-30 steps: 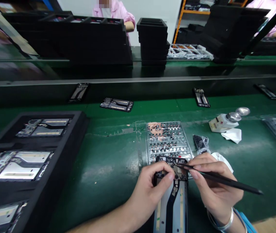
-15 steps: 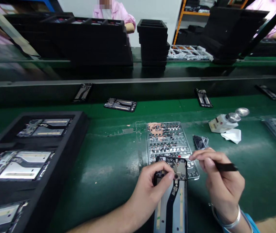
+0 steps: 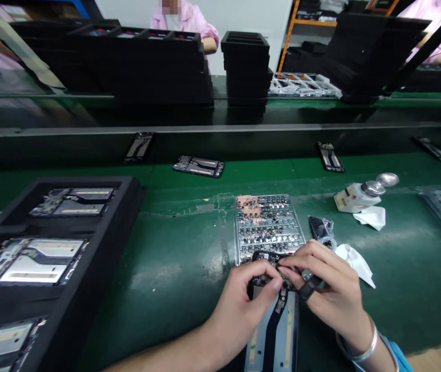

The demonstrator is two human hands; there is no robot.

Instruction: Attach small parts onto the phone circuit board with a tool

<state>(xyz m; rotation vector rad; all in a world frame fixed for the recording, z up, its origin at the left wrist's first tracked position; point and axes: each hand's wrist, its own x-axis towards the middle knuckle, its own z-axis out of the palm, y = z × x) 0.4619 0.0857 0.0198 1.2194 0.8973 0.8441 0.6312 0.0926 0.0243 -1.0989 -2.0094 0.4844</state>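
Note:
An opened phone (image 3: 270, 330), with a bare circuit board at its top and a black flex cable running down its middle, stands before me. Over its upper left part, my left hand (image 3: 239, 305) has thumb and index finger pinched close to the board; what lies between the tips is hidden. My right hand (image 3: 332, 289) reaches to the board's upper right with fingers drawn together. A black-handled tool (image 3: 310, 287) is held in that hand, its tip not visible. Just behind the phone lies a clear tray (image 3: 270, 227) of small parts.
To the left, a black foam tray (image 3: 127, 206) holds several opened phones. Rightward are a pump bottle (image 3: 354, 197), white wipes (image 3: 369, 217) and a small plastic bag (image 3: 322, 230). More phones, one here (image 3: 199, 166), lie along the back strip. Stacked black trays (image 3: 245, 67) and people stand beyond.
My right hand has moved left onto the phone's top, and the black tool has turned in its grip. A second white wipe now shows. Phones on the back strip have shifted slightly right.

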